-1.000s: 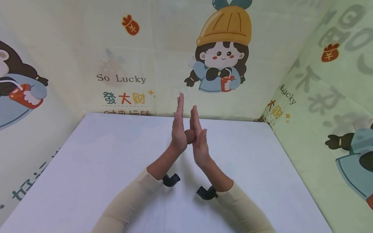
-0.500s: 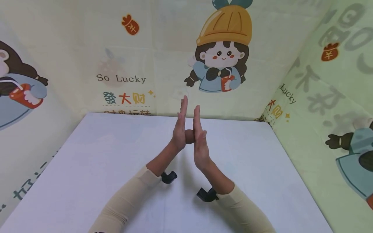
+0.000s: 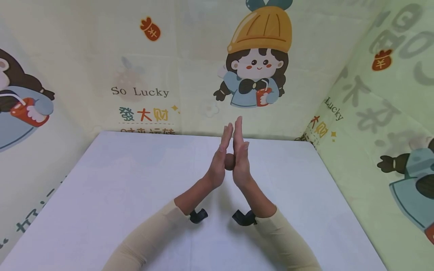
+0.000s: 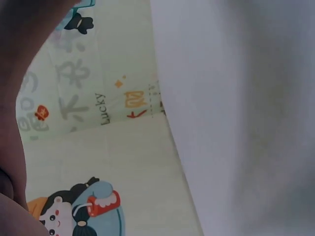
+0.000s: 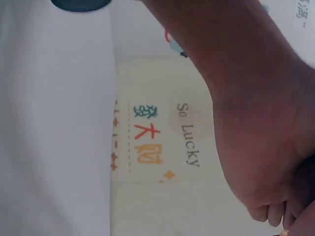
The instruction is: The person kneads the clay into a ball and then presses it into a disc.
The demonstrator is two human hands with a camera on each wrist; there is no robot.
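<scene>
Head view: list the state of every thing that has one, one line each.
Brown ball: held between the two palms, raised above the white table
Left hand: straightened, palm side touching the ball
Right hand: straightened, palm side touching the ball
Left sleeve: ends short of the hand
Right sleeve: likewise
Printed wall cloth: lightly creased

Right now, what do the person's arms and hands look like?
Left sleeve and right sleeve: plain cream, long, creased, ending short of the hands. Left hand and right hand: bare. A black curved piece juts inward at each sleeve's end. No cables or markings visible.
</scene>
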